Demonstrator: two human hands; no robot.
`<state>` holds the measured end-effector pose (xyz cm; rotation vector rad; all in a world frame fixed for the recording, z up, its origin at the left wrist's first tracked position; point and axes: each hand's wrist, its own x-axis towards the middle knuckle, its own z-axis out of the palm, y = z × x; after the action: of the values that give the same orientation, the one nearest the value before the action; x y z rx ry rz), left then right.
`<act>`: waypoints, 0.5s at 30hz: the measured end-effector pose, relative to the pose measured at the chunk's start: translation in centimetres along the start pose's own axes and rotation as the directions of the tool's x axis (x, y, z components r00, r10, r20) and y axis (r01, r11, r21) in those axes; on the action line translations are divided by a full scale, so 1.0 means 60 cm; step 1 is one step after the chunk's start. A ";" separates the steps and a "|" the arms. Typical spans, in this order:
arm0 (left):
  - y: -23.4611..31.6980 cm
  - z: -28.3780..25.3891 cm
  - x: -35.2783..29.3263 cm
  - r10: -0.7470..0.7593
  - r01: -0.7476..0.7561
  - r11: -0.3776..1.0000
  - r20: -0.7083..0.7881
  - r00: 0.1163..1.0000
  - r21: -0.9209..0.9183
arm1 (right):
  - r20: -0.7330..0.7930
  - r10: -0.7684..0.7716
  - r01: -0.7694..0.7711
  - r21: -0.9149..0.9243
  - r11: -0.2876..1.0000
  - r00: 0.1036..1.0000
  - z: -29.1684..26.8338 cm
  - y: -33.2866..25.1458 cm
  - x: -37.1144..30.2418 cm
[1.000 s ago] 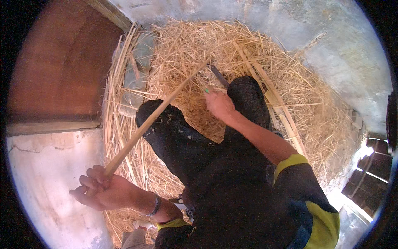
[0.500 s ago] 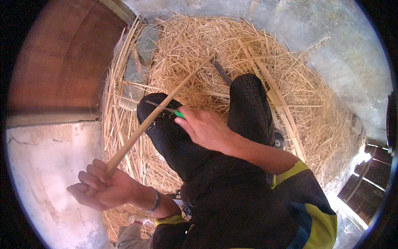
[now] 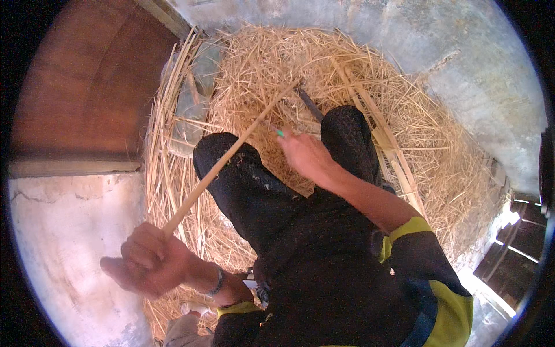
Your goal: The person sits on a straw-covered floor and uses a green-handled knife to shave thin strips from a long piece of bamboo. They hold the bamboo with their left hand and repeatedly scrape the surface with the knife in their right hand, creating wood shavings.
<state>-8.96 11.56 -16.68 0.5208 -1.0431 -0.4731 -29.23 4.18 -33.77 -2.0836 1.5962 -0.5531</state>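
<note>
My left hand (image 3: 151, 260), at the lower left, is closed around the lower end of a long bamboo strip (image 3: 222, 161). The strip slants up and to the right across my left knee, its far end by a dark, flat bar (image 3: 311, 105) over the shavings. My right hand (image 3: 309, 155) is closed on a knife whose green handle (image 3: 281, 133) shows at the fingertips. The blade is blurred and hard to make out beside the strip. Between my knees, this hand sits just right of the strip.
Pale bamboo shavings (image 3: 272, 52) cover the floor around my legs. Longer split strips (image 3: 396, 151) lie on the right, and more thin strips (image 3: 162, 124) are bunched at left. A grey wall (image 3: 480, 75) curves behind; a brown panel (image 3: 87, 87) stands at left.
My right hand with the knife has moved up and to the right along the strip, off my left knee. My left hand has shifted slightly right, and the strip now looks narrower.
</note>
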 end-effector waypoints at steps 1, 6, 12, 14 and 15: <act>-0.002 -0.003 -0.002 0.016 -0.016 1.000 0.013 1.000 0.003 | 0.004 -0.078 0.078 -0.007 0.997 0.997 0.000 -0.014 -0.004; 0.005 0.003 -0.004 0.011 -0.014 0.999 0.110 0.994 0.034 | 0.127 -0.005 -0.021 0.204 0.979 0.992 -0.010 -0.060 -0.022; 0.003 0.000 0.003 0.051 -0.040 0.998 0.232 0.971 -0.054 | 0.096 -0.092 0.076 0.157 0.985 0.991 -0.022 -0.052 -0.022; 0.001 0.010 0.005 0.067 -0.061 0.997 0.223 0.972 -0.036 | -0.225 -0.351 0.405 0.273 0.873 0.909 -0.024 -0.082 -0.047; 0.002 0.016 0.002 0.070 -0.070 0.998 0.185 0.980 -0.006 | -0.146 -0.267 0.297 0.263 0.918 0.953 0.001 -0.066 -0.047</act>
<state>-9.73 11.39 -16.13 0.4453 -1.2363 -0.4651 -26.78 7.82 -31.64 -2.1020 1.1884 -0.9486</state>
